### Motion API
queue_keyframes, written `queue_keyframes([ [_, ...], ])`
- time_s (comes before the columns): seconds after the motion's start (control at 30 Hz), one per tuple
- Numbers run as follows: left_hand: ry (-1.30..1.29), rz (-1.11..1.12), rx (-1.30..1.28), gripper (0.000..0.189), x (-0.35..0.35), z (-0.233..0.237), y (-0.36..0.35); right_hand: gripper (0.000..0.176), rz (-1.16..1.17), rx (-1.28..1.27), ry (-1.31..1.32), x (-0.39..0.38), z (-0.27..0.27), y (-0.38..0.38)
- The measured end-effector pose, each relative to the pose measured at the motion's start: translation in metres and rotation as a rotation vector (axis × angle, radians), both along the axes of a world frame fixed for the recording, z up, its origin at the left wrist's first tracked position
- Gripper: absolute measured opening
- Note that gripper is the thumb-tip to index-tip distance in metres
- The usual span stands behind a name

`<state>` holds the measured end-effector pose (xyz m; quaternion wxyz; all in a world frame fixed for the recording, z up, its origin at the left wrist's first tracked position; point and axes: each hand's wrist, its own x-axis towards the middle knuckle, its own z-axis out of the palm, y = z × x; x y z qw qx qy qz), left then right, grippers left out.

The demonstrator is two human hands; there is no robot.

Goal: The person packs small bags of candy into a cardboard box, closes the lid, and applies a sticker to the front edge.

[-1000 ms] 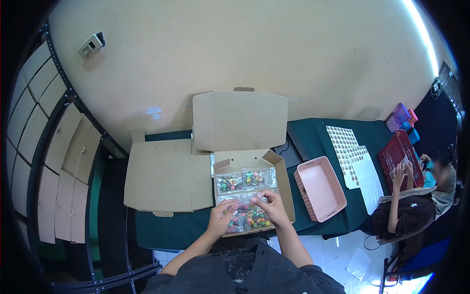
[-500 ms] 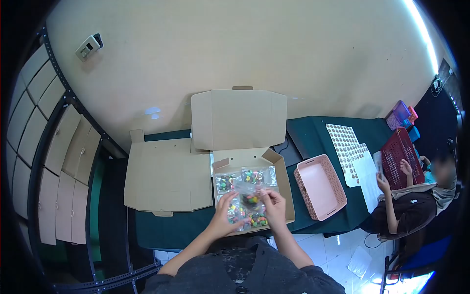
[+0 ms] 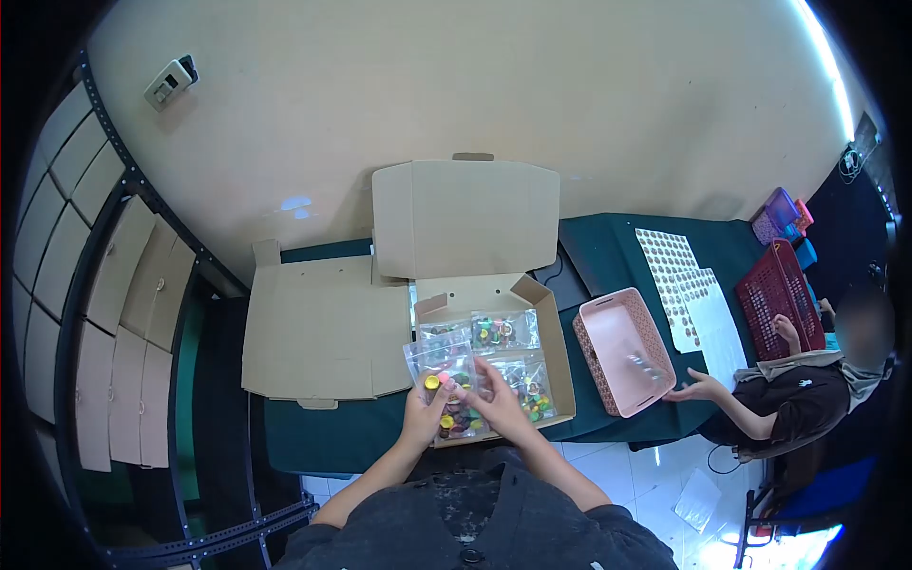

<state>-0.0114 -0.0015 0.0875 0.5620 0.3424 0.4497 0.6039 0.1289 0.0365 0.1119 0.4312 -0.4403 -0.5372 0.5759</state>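
A packing workroom is suggested by flattened cartons (image 3: pixel 90 323) racked left of the fingers (image 3: pixel 425 393) and a co-worker (image 3: pixel 793 404) at the shared table (image 3: pixel 608 261) to their right.

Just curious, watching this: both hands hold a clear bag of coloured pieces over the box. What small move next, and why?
Probably lay the bag flat in the box: left hand and right hand hold it over the left side; similar bags lie alongside.
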Motion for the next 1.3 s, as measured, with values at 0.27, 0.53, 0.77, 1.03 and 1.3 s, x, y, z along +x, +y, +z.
queue_keyframes([
  [0.27,-0.056,-0.086,-0.051,0.037,-0.003,0.008,0.000,0.032,0.266,-0.241,0.146,0.002,0.005,-0.003],
  [0.53,0.137,-0.180,0.081,0.043,-0.009,0.017,-0.002,0.037,0.251,-0.310,0.227,0.007,-0.008,-0.002],
  [0.77,0.159,-0.431,-0.061,0.053,-0.011,0.024,-0.006,0.042,0.293,-0.266,0.128,0.008,0.017,-0.009],
  [1.03,0.179,-0.440,0.007,0.047,-0.015,0.016,-0.005,0.038,0.295,-0.232,0.143,0.011,0.009,-0.017],
  [1.3,0.197,-0.478,-0.031,0.044,-0.014,0.023,-0.007,0.033,0.212,-0.215,0.141,0.005,0.009,-0.021],
])
